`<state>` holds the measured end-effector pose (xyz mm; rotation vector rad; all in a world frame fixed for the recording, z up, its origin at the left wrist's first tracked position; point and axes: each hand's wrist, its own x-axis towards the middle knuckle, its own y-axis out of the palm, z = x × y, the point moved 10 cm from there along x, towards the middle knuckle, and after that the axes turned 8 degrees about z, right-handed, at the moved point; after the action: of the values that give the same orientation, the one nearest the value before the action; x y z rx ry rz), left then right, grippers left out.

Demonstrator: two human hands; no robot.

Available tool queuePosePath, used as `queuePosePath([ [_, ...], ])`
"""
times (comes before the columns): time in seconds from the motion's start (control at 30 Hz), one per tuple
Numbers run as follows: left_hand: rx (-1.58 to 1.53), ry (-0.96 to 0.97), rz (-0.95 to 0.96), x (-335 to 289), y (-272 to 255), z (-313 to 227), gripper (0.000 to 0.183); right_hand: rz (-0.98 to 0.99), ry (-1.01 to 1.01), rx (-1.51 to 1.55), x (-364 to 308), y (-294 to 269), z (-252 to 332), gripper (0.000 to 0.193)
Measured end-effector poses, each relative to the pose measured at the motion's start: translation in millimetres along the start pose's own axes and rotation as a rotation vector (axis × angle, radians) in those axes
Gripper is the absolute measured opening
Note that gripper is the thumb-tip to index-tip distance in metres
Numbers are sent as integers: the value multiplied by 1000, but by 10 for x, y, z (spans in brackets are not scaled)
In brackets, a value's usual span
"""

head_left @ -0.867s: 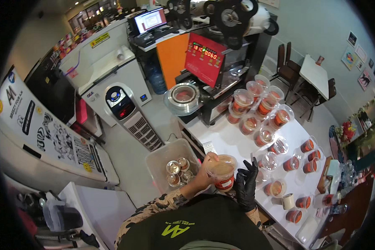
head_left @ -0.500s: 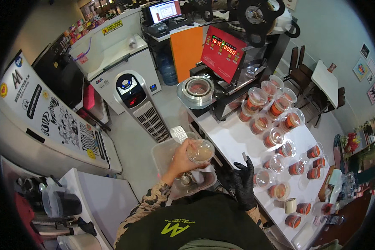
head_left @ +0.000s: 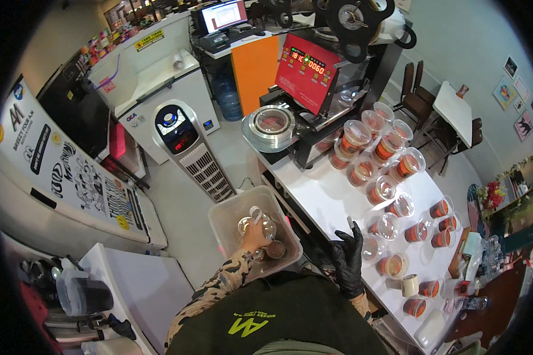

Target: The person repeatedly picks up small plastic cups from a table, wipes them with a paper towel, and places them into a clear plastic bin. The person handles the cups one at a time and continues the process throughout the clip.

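Observation:
My bare left hand reaches down into a translucent plastic bin. Its fingers close around a clear plastic cup that they partly hide; a white paper strip shows at the fingertips. Another lidded cup lies by the wrist in the bin. At the table's near-left edge, my right hand is raised in a black glove, fingers partly bent. A small pale strip sticks up from its fingertips; whether pinched or stuck there is hard to make out.
Several clear cups with orange-red contents crowd the white table, right of me. A tape roll stands among them. A red-panelled sealing machine occupies the table's far end. An air cooler stands beyond the bin.
My left hand has lowered a clear cup with a white strip from above the bin down into it. My right hand has barely moved, and the view has shifted slightly.

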<state>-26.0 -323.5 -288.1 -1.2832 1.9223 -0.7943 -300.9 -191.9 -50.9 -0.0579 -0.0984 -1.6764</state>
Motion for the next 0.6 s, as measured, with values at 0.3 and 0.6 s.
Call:
queuePosePath([
  [0.3,335,-96,147,336,898,422,33,-86,68,-43,-223,-257,-51,78],
  [0.6,249,-99,230,309,844,493,48,-88,54,-65,-222,-253,-77,78],
])
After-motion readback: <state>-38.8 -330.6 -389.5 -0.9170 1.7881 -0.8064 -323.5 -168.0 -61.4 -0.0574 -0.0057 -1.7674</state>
